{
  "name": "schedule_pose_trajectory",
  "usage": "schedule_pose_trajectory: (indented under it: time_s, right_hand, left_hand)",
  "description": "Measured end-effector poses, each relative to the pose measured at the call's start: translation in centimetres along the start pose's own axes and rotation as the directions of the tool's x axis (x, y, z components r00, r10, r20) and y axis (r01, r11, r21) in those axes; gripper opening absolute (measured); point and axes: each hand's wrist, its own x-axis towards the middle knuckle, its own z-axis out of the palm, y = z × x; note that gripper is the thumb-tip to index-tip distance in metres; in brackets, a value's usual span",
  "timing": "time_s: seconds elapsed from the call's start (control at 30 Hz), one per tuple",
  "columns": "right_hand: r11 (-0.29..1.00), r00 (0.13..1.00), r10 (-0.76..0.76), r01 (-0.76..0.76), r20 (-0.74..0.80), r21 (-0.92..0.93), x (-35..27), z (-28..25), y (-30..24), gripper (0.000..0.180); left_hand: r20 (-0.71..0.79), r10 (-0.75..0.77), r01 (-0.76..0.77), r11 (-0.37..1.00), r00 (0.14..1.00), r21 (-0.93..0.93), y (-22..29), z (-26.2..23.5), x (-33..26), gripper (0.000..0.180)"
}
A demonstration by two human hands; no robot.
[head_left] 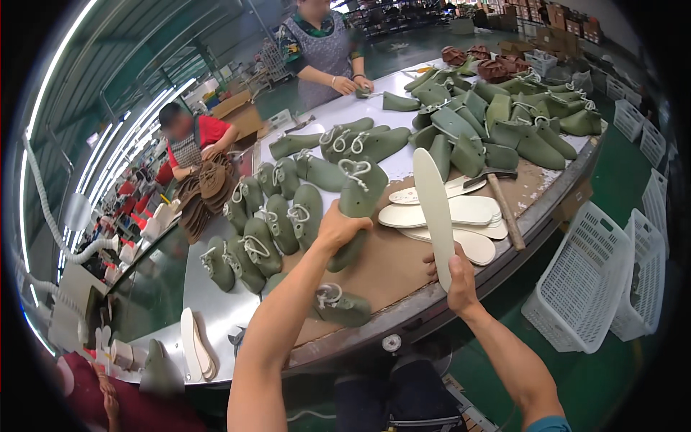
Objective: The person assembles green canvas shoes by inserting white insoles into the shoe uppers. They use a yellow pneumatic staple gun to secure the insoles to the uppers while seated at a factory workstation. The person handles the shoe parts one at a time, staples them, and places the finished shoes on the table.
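Note:
My left hand point(338, 229) is wrapped round a green shoe last point(362, 189) with a white cord loop at its top, tilted above the table. In my right hand point(462, 279) a long cream insole point(433, 194) is gripped by its lower end and stands almost upright. Behind it, several loose cream insoles point(468, 212) lie stacked on brown board. Left of the held last, more green lasts point(260, 248) with white cords stand in rows. Another last point(344, 308) lies near the table's front edge, beside my left forearm.
A hammer point(507, 214) lies right of the insoles. Green lasts point(497, 119) are heaped at the far right. White plastic crates point(579, 277) stand on the floor at right. Two insoles point(190, 345) lie at front left. People work across the table point(403, 277) and at left.

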Motion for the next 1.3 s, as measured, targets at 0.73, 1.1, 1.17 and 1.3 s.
schedule_pose_trajectory:
  time_s: [0.73, 1.1, 1.17, 1.3]
  right_hand:
    - [0.892, 0.472, 0.305, 0.163, 0.827, -0.422, -12.3, 8.3, -9.2, 0.073]
    - [0.663, 0.514, 0.119, 0.596, 0.849, -0.454, -20.1, 5.2, 4.4, 0.046]
    - [0.684, 0.7, 0.117, 0.458, 0.705, -0.568, -21.3, 4.7, 3.2, 0.047]
    - [0.677, 0.879, 0.193, 0.202, 0.436, -0.708, -25.4, 2.1, 0.2, 0.037]
  left_hand:
    - [0.163, 0.689, -0.5, 0.322, 0.706, 0.804, -4.5, -5.8, -38.6, 0.049]
    - [0.122, 0.287, -0.311, 0.871, 0.95, 0.38, -15.4, 8.7, -37.8, 0.079]
    - [0.106, 0.276, -0.295, 0.869, 0.955, 0.398, -15.4, 9.3, -37.7, 0.078]
    - [0.11, 0.285, -0.305, 0.864, 0.952, 0.401, -15.0, 9.2, -37.6, 0.074]
